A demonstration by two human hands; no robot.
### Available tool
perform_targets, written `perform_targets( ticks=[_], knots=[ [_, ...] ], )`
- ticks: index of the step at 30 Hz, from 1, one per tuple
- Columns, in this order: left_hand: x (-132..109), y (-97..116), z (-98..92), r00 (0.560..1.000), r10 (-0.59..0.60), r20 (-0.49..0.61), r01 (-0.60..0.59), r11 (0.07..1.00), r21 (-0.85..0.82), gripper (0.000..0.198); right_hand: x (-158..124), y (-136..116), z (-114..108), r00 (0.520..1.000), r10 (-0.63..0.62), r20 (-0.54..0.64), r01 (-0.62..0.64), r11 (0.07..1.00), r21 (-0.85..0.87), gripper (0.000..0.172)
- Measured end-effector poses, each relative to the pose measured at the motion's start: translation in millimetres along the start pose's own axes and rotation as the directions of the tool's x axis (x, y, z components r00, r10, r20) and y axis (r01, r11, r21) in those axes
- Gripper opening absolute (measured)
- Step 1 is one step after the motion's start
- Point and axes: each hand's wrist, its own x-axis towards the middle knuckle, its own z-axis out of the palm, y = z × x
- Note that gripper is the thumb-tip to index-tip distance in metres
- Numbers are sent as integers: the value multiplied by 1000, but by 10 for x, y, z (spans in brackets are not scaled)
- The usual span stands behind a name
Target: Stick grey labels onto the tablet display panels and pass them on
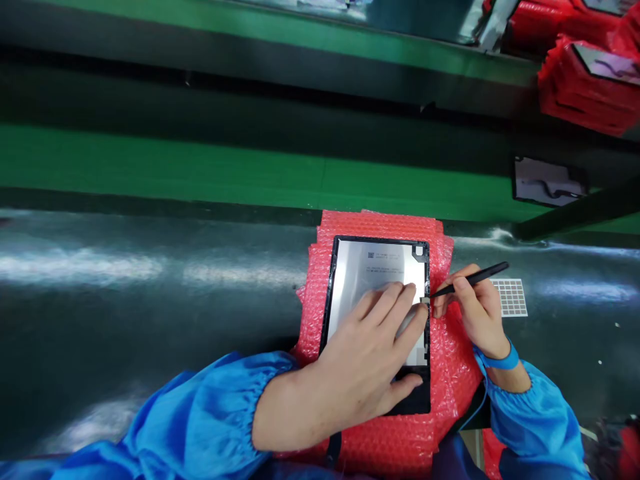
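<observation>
A tablet screen panel (350, 267) with a silvery back and black frame lies on red bubble wrap. My left hand (365, 353) rests over its lower middle, fingers stretched out and apart, fingertips near the right edge. Black tweezers (480, 274) are held in my right hand (479, 307), just right of the panel. Their tip meets the frame's right edge beside my left fingertips, near a small grey piece (425, 301). The panel's lower left is hidden under my left hand.
Red bubble wrap (380, 223) pads the bench (150, 313). A white sheet of small grey squares (514, 298) lies right of my right hand. Another panel (547, 181) sits beyond, on the green surface. Red-wrapped panels (575, 93) are stacked at the upper right.
</observation>
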Motion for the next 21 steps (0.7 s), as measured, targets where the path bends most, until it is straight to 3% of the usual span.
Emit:
perform_targets(
  ticks=[21],
  knots=[
    [25,-17,-32,1000,1,31,-2,1000,29,85,-55,20,40,998,37,-46,-38,999,-17,28]
  ],
)
